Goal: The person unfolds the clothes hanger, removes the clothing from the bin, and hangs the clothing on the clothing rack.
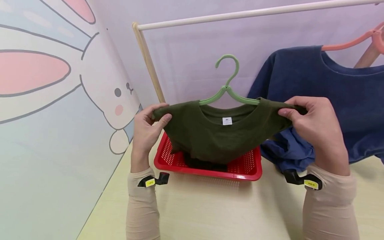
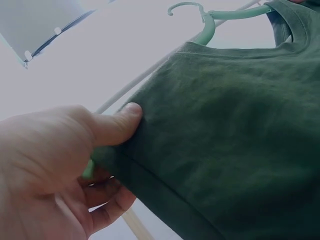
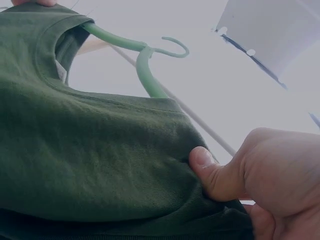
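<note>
A dark green T-shirt hangs spread between my two hands, with a green hanger inside it and its hook sticking up out of the neckline. My left hand pinches the shirt's left shoulder and sleeve, thumb in front and fingers behind. In the left wrist view, a green hanger end shows beside those fingers. With thumb and fingers my right hand grips the opposite shoulder, where the cloth bunches under the thumb. A white label shows inside the collar.
Below and behind the shirt stands a red plastic basket with dark cloth in it. A white rail on a wooden frame crosses above. To the right hangs a navy shirt on an orange hanger. A wall stands at left.
</note>
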`<state>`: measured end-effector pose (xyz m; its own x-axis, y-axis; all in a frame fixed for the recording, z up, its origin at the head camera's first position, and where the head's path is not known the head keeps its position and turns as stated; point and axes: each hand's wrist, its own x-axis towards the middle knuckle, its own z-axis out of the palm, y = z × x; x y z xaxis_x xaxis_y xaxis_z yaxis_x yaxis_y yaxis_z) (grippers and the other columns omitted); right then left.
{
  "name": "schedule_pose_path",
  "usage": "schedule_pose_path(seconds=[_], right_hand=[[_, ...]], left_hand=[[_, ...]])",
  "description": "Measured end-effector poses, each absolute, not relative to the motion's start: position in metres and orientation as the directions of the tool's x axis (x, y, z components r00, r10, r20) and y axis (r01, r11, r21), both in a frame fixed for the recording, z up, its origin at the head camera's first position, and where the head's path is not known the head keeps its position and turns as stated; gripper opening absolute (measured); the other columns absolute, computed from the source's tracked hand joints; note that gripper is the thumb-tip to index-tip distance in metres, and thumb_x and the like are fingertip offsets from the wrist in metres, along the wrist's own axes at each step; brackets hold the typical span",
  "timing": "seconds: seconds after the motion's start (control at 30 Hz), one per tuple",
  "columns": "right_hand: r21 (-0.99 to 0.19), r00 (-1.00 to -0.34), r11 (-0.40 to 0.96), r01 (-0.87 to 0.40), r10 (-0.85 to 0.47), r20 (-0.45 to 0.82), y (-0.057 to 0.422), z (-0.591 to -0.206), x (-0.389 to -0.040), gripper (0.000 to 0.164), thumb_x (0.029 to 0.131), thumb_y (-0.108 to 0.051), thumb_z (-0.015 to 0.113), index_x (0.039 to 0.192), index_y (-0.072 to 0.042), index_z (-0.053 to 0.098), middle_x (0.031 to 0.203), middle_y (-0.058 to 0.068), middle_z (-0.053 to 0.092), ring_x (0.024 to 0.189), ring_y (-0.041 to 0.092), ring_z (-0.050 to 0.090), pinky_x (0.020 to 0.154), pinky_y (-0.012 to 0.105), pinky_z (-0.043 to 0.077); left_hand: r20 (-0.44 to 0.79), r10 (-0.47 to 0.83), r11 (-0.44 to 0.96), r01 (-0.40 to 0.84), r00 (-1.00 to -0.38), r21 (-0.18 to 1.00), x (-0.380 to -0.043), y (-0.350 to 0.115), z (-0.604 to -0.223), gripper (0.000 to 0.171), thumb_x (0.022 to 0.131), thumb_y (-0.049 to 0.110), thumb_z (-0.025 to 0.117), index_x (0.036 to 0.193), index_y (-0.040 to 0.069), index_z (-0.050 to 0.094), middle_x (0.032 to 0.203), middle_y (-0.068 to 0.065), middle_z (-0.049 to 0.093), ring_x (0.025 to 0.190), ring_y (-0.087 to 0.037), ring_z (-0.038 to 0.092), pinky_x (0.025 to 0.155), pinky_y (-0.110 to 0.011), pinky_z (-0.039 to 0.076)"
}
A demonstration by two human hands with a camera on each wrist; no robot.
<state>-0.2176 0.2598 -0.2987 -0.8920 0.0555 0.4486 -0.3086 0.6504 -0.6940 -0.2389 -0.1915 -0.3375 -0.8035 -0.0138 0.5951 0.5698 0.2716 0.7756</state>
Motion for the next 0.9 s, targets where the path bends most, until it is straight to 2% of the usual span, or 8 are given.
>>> schedule_pose_path(seconds=[0.1, 0.17, 0.37, 0.53, 0.73, 0.9], right_hand=[[-0.698, -0.88, 0.639, -0.324, 0.068, 0.471, 0.258, -0.3, -0.22, 0.009, 0.103, -0.014, 0.082, 0.102, -0.005, 0.083, 0.076, -0.01, 0.067, 0.07, 0.013, 0.055, 0.052, 0.024, 0.042], [-0.7, -0.872, 0.637, -0.323, 0.087, 0.481, 0.256, -0.301, -0.22, 0.011, 0.102, -0.016, 0.083, 0.101, -0.006, 0.083, 0.075, -0.014, 0.066, 0.069, 0.012, 0.055, 0.051, 0.023, 0.041], [-0.719, -0.854, 0.651, -0.241, 0.209, 0.476, 0.258, -0.3, -0.218, 0.02, 0.104, -0.022, 0.081, 0.11, -0.004, 0.084, 0.079, -0.027, 0.061, 0.076, 0.01, 0.055, 0.056, 0.016, 0.042], [-0.73, -0.826, 0.659, -0.181, 0.301, 0.477, 0.26, -0.295, -0.218, 0.023, 0.104, -0.022, 0.079, 0.114, -0.002, 0.084, 0.08, -0.025, 0.058, 0.079, 0.008, 0.055, 0.06, 0.012, 0.042], [-0.743, -0.835, 0.655, -0.141, 0.324, 0.445, 0.262, -0.294, -0.217, 0.027, 0.106, -0.024, 0.076, 0.118, -0.001, 0.083, 0.082, -0.024, 0.058, 0.081, 0.008, 0.055, 0.061, 0.011, 0.042], [-0.747, -0.843, 0.651, -0.132, 0.323, 0.43, 0.263, -0.295, -0.215, 0.027, 0.106, -0.026, 0.077, 0.118, -0.002, 0.083, 0.081, -0.024, 0.057, 0.081, 0.008, 0.054, 0.061, 0.011, 0.043]], left_hand=[[0.588, -0.061, 0.265, 0.555, -0.807, 0.788, -0.238, -0.198, -0.339, 0.048, 0.101, 0.007, 0.082, 0.147, 0.006, 0.07, 0.12, -0.003, 0.08, 0.108, -0.023, 0.076, 0.097, -0.028, 0.062], [0.58, -0.095, 0.266, 0.54, -0.809, 0.798, -0.237, -0.203, -0.341, 0.049, 0.104, 0.01, 0.08, 0.151, 0.007, 0.068, 0.125, -0.007, 0.08, 0.113, -0.024, 0.077, 0.101, -0.028, 0.06], [0.543, -0.132, 0.368, 0.468, -0.829, 0.804, -0.234, -0.22, -0.354, 0.038, 0.11, 0.023, 0.074, 0.144, 0.007, 0.073, 0.133, -0.01, 0.078, 0.12, -0.018, 0.073, 0.104, -0.027, 0.056], [0.469, -0.13, 0.41, 0.383, -0.874, 0.828, -0.242, -0.234, -0.371, 0.034, 0.11, 0.021, 0.073, 0.139, 0.004, 0.074, 0.134, -0.016, 0.076, 0.116, -0.013, 0.069, 0.098, -0.027, 0.052], [0.339, -0.103, 0.43, 0.266, -0.935, 0.863, -0.257, -0.243, -0.399, 0.035, 0.112, 0.024, 0.071, 0.142, 0.006, 0.073, 0.137, -0.017, 0.074, 0.124, -0.022, 0.067, 0.097, -0.022, 0.053], [0.23, -0.05, 0.384, 0.193, -0.972, 0.903, -0.271, -0.243, -0.427, 0.039, 0.111, 0.025, 0.071, 0.146, 0.007, 0.072, 0.142, -0.018, 0.073, 0.127, -0.033, 0.066, 0.093, -0.018, 0.056]])
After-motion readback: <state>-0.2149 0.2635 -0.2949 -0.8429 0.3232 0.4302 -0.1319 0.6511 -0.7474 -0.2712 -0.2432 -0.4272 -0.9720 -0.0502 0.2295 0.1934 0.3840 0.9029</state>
